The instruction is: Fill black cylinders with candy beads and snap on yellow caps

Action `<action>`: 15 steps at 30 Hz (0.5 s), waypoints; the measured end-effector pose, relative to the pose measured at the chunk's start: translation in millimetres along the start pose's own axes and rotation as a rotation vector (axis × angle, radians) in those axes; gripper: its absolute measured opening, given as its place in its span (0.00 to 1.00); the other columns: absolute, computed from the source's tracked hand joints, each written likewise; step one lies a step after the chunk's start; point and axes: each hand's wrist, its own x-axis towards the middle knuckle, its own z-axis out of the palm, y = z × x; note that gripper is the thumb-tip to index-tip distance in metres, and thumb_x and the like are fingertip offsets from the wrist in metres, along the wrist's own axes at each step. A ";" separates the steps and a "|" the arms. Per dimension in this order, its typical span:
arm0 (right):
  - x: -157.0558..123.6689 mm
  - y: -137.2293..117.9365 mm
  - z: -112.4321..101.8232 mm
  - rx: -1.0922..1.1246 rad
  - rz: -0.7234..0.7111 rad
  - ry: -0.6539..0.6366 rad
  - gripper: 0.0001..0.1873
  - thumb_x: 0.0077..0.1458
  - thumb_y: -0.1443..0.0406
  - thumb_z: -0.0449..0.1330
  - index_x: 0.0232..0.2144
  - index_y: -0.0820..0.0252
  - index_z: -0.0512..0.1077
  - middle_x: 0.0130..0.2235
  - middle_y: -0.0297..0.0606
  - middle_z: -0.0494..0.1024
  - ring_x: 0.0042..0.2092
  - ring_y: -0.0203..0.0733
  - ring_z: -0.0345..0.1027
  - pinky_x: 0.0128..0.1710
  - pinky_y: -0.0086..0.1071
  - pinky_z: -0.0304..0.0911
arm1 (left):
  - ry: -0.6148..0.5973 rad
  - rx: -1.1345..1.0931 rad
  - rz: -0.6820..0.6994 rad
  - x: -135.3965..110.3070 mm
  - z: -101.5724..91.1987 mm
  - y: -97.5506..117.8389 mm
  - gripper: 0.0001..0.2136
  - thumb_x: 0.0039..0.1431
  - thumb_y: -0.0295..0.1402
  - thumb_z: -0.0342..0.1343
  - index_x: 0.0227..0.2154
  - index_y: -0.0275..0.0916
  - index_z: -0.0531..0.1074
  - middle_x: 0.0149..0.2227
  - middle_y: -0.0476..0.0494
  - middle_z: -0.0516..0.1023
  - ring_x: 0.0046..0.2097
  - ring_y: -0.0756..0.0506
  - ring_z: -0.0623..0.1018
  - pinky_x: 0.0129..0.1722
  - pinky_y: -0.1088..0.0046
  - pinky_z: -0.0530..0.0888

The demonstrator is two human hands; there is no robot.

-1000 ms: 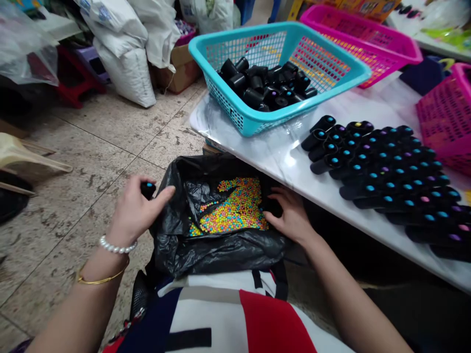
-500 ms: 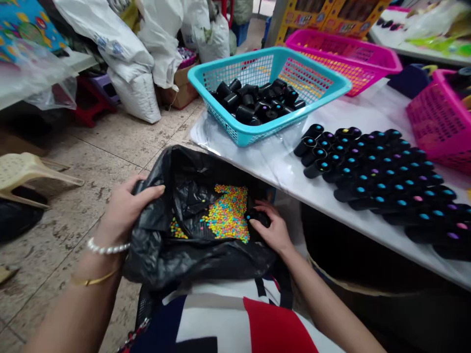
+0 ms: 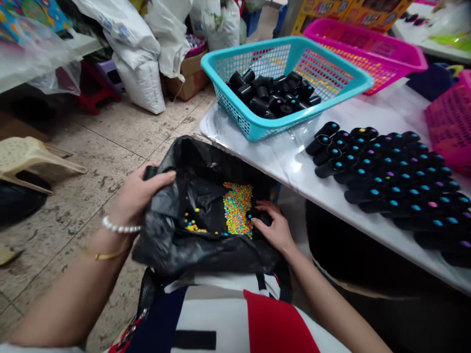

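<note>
Right fingers (image 3: 262,227) grasping black cylinder (image 3: 262,215), beads (image 3: 236,208) just beside, left fingers (image 3: 161,181) clasping second cylinder (image 3: 150,171)

Beads (image 3: 237,211) lie in the bag (image 3: 206,252), and on the table (image 3: 253,157) cylinders (image 3: 390,177) sit right of the basket (image 3: 253,123).

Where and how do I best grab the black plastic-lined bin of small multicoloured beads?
Probably two-handed on the bin, at its upright end walls, left and right, gripping over the rim. It's wide and open, with beads loose inside, so opposite grips should suit. Come from the near side; the white tabletop crowds its far right corner.
</note>
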 end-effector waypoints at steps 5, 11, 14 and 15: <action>6.4 -3.7 -3.7 -0.017 0.004 -0.057 0.12 0.47 0.60 0.63 0.36 0.57 0.72 0.49 0.43 0.75 0.56 0.50 0.63 0.57 0.47 0.57 | -0.068 -0.212 -0.157 -3.9 -7.8 -8.3 0.20 0.37 0.38 0.68 0.34 0.40 0.70 0.25 0.55 0.75 0.25 0.51 0.73 0.24 0.76 0.72; 16.3 9.1 -8.1 0.043 0.075 -0.105 0.13 0.49 0.59 0.62 0.38 0.58 0.72 0.50 0.43 0.74 0.52 0.47 0.67 0.55 0.44 0.59 | -0.125 -0.340 -0.051 -34.0 16.0 20.4 0.19 0.37 0.38 0.68 0.33 0.39 0.69 0.23 0.54 0.73 0.23 0.51 0.72 0.22 0.77 0.71; 15.6 11.7 -7.6 0.034 0.076 -0.102 0.13 0.49 0.60 0.62 0.38 0.58 0.72 0.49 0.43 0.75 0.51 0.47 0.68 0.54 0.44 0.60 | -0.201 -0.302 0.031 -32.2 23.1 24.7 0.18 0.38 0.39 0.67 0.34 0.42 0.69 0.25 0.52 0.73 0.23 0.50 0.72 0.21 0.76 0.71; 14.3 10.5 -6.7 0.029 0.067 -0.099 0.13 0.49 0.61 0.62 0.38 0.58 0.72 0.49 0.43 0.75 0.52 0.47 0.68 0.54 0.44 0.60 | -0.171 -0.280 0.026 -27.6 22.0 22.7 0.18 0.38 0.40 0.67 0.32 0.41 0.69 0.25 0.52 0.72 0.23 0.50 0.71 0.21 0.76 0.70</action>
